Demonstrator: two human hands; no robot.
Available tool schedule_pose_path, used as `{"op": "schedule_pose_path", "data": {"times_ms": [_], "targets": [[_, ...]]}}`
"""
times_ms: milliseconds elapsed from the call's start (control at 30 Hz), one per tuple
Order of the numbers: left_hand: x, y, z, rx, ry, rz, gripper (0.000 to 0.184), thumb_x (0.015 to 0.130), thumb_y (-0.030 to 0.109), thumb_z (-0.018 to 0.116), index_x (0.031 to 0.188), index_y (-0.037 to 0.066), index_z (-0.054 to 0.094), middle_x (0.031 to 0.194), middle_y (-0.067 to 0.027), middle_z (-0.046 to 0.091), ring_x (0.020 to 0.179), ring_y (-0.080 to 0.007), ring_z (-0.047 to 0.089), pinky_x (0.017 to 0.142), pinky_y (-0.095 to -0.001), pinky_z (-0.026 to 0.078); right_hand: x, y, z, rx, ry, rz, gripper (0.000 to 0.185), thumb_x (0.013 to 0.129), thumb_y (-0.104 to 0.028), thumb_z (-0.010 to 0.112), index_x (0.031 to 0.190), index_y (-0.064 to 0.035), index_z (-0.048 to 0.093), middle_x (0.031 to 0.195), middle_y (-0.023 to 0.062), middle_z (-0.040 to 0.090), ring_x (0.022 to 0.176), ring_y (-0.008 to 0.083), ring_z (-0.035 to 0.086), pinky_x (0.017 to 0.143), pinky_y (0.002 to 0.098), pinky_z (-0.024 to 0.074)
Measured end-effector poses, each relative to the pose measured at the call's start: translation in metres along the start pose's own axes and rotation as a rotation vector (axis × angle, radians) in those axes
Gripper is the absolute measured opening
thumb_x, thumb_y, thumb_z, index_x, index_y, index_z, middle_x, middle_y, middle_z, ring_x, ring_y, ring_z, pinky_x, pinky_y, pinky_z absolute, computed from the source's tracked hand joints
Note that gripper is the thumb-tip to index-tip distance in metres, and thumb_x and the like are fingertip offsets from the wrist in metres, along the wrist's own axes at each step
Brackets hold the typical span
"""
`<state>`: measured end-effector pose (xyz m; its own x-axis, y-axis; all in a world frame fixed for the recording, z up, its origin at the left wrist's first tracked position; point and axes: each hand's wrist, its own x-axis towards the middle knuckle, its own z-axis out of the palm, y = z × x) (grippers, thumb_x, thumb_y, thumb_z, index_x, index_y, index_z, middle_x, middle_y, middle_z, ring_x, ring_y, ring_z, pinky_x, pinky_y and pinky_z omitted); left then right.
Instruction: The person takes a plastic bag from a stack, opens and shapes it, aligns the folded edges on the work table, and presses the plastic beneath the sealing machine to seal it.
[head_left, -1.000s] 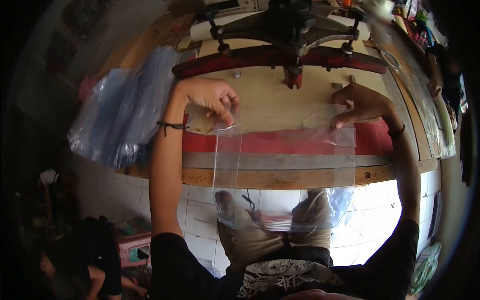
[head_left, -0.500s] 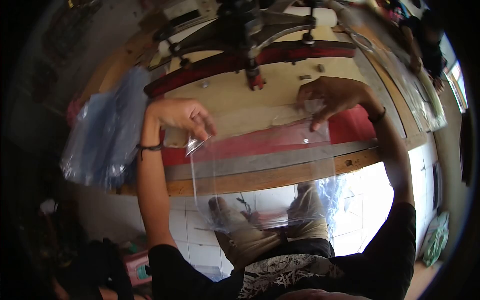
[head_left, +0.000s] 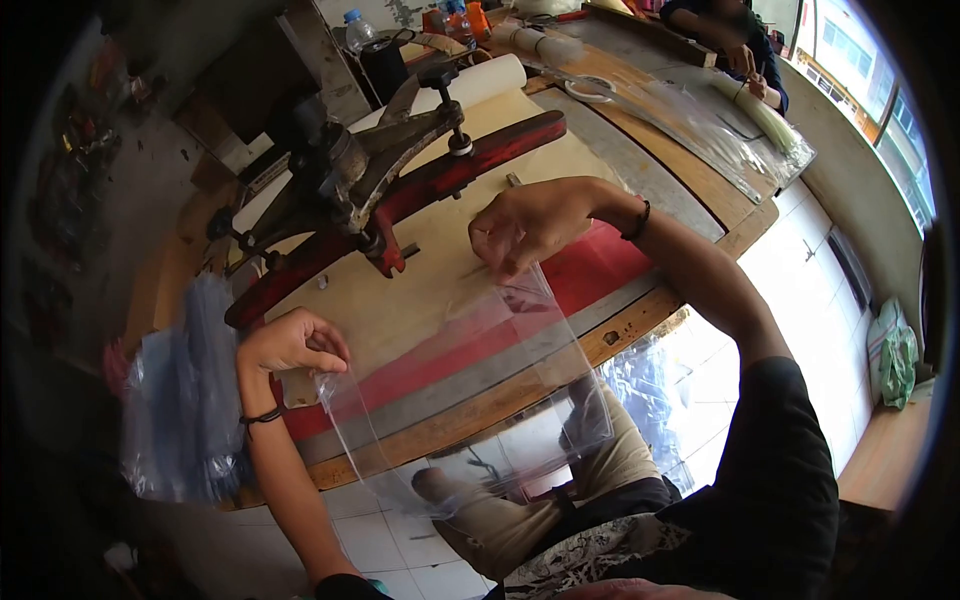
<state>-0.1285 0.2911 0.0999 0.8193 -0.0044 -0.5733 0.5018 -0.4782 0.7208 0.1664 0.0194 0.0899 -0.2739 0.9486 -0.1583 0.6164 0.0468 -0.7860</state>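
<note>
The sheet [head_left: 480, 400], clear and see-through, was held a little below the centre of the view, toward 6 o'clock. One upper corner was pinched narrowly between the thumb and fingers of the left hand [head_left: 295, 342], at the sheet's 9 o'clock; the other was pinched in the curled fingers of the right hand [head_left: 530, 228], near its 1 o'clock. The top edge was slanted from 8 o'clock up to 2 o'clock. The lower part was hung past the near edge of the table [head_left: 645, 318], in front of the legs [head_left: 625, 435]; whether the table was touched by it could not be told.

Through the sheet, a red strip [head_left: 600, 262] could be seen beside a tan mat [head_left: 400, 310]. Above the mat, between 10 and 11 o'clock, a dark machine [head_left: 345, 160] was set, and by it a red bar [head_left: 480, 172] was carried, angled from 8 to 2 o'clock. A stack of plastic [head_left: 185, 400] was placed at the left hand's 8 o'clock. Farther off, a white roll [head_left: 490, 85] was laid at 12 o'clock and a tape roll [head_left: 592, 92] at 1 o'clock. Near 2 o'clock, a co-worker's hands [head_left: 748, 70] were held close together.
</note>
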Motion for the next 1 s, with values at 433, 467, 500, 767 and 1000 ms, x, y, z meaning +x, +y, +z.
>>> {"op": "schedule_pose_path", "data": {"times_ms": [433, 467, 500, 767, 1000], "targets": [[0.005, 0.014, 0.01, 0.019, -0.028, -0.093, 0.029, 0.076, 0.011, 0.085, 0.098, -0.003, 0.071, 0.087, -0.0068, 0.074, 0.075, -0.0079, 0.067, 0.064, -0.0198, 0.05, 0.002, 0.002, 0.005, 0.008, -0.074, 0.008, 0.054, 0.082, -0.033, 0.081, 0.121, 0.0004, 0.063, 0.101, 0.0131, 0.074, 0.089, 0.019, 0.069, 0.079, 0.0295, 0.0527], [0.006, 0.011, 0.01, 0.044, -0.034, -0.063, 0.03, 0.076, 0.011, 0.085, 0.098, -0.004, 0.07, 0.087, -0.0068, 0.074, 0.074, -0.0076, 0.067, 0.063, -0.0197, 0.05, 0.001, 0.003, 0.005, -0.004, -0.056, -0.011, 0.054, 0.082, -0.033, 0.081, 0.122, 0.0003, 0.064, 0.102, 0.0126, 0.074, 0.089, 0.0192, 0.069, 0.08, 0.0293, 0.0527], [0.007, 0.009, 0.011, 0.069, -0.042, -0.035, 0.031, 0.075, 0.012, 0.086, 0.098, -0.004, 0.07, 0.086, -0.0067, 0.074, 0.073, -0.0073, 0.066, 0.062, -0.0197, 0.049, 0.0, -0.002, 0.004, -0.071, -0.044, -0.019, 0.05, 0.083, -0.031, 0.08, 0.121, -0.0006, 0.066, 0.101, 0.0101, 0.074, 0.089, 0.0182, 0.069, 0.082, 0.028, 0.0524], [-0.004, 0.01, 0.005, 0.001, 0.16, 0.028, 0.026, 0.076, 0.007, 0.085, 0.093, -0.002, 0.068, 0.082, -0.0063, 0.072, 0.067, -0.0072, 0.063, 0.057, -0.0212, 0.049, 0.001, 0.005, -0.008, 0.054, 0.133, 0.069, 0.041, 0.085, -0.027, 0.079, 0.116, -0.0032, 0.069, 0.103, 0.0062, 0.074, 0.089, 0.0109, 0.068, 0.071, 0.0274, 0.0557], [0.008, 0.005, 0.009, 0.072, 0.152, -0.008, 0.027, 0.074, 0.01, 0.086, 0.091, -0.002, 0.069, 0.08, -0.0045, 0.071, 0.065, -0.007, 0.062, 0.056, -0.021, 0.048, 0.003, 0.016, -0.004, -0.043, 0.114, 0.094, 0.04, 0.083, -0.029, 0.08, 0.113, -0.0046, 0.071, 0.096, 0.0049, 0.073, 0.083, 0.0123, 0.066, 0.069, 0.0287, 0.0548]]}}
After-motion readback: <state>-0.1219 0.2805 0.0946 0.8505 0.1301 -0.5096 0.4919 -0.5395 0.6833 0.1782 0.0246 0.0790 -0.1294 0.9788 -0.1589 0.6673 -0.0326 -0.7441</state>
